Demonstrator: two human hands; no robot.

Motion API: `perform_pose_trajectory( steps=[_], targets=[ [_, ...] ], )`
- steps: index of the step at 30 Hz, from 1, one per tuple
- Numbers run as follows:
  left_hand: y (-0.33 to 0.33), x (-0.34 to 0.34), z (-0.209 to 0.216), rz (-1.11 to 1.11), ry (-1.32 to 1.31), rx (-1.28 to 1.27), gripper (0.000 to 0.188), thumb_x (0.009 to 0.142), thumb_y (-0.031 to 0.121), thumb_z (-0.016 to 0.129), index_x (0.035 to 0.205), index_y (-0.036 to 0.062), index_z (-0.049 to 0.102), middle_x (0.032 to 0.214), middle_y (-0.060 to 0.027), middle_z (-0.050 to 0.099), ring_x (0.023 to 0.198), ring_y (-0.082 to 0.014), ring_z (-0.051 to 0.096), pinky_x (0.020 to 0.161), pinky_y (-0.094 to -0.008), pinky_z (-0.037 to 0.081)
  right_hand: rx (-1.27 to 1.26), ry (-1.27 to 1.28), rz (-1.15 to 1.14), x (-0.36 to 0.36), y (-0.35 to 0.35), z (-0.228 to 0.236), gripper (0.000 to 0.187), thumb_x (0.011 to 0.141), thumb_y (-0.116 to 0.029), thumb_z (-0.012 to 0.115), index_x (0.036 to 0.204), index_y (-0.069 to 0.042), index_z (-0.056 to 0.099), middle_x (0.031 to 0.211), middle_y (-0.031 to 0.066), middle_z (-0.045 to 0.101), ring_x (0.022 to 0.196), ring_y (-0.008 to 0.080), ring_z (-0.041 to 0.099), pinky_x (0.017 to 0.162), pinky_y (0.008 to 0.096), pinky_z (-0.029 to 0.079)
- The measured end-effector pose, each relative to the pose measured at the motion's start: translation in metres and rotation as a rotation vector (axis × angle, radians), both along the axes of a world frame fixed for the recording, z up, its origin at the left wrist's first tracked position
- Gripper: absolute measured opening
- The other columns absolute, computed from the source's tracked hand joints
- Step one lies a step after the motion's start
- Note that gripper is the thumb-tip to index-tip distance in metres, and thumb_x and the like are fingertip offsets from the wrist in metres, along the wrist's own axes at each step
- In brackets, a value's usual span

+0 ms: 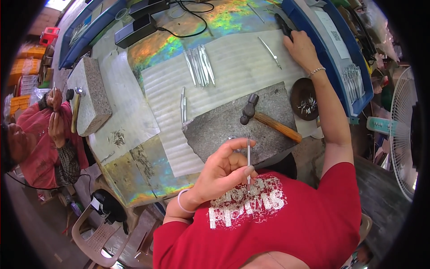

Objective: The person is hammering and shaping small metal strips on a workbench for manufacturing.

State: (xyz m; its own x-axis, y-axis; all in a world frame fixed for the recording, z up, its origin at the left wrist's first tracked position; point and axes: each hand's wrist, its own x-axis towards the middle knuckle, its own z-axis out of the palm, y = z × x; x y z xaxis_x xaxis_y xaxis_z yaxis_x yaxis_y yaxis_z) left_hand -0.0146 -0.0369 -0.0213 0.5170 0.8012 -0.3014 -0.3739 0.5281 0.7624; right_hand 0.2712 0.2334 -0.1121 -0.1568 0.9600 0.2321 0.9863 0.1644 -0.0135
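Observation:
My left hand (226, 168) is raised in front of my chest, pinching a slim silver metal instrument (248, 157) upright between thumb and fingers. At the far right of the table, my right hand (302, 51) closes on the near end of a black tool (283, 24); its exact kind is unclear. Below my left hand lies a grey stone block (224, 121) bearing a ball-peen hammer (268, 119) with a wooden handle. A brown round dish (301, 96) beside the block holds small metal pins. Near my right hand rests another slim metal instrument (270, 52).
Several slim metal instruments (199, 67) lie on white foam sheeting (161, 89). A blue tray (309, 31) edges the right side; a fan (405, 134) stands beyond. On the left, a person (45, 134) works beside another stone block (92, 94) and hammer (77, 107).

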Motion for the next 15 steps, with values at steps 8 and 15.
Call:
perform_pose_trajectory(
  steps=[8,15],
  targets=[
    [-0.002,-0.003,-0.004,0.018,-0.044,-0.049,0.046,0.089,0.000,0.051,0.131,0.0006,0.032,0.080,-0.0113,0.063,0.073,-0.0138,0.062,0.064,-0.0246,0.049,-0.595,1.217,-0.285,0.009,-0.009,0.037,0.033,0.088,-0.039,0.055,0.094,-0.008,0.064,0.065,-0.0035,0.050,0.052,0.0031,0.043,0.040,0.0177,0.032],
    [-0.005,-0.001,0.000,0.019,-0.040,-0.021,0.045,0.089,-0.001,0.051,0.131,0.0002,0.033,0.080,-0.0109,0.063,0.073,-0.0131,0.061,0.063,-0.0238,0.049,-0.728,1.057,-0.234,0.017,-0.006,0.042,0.041,0.083,-0.051,0.061,0.100,-0.014,0.065,0.066,-0.0089,0.047,0.050,0.0022,0.034,0.040,0.0192,0.020]
  ],
)
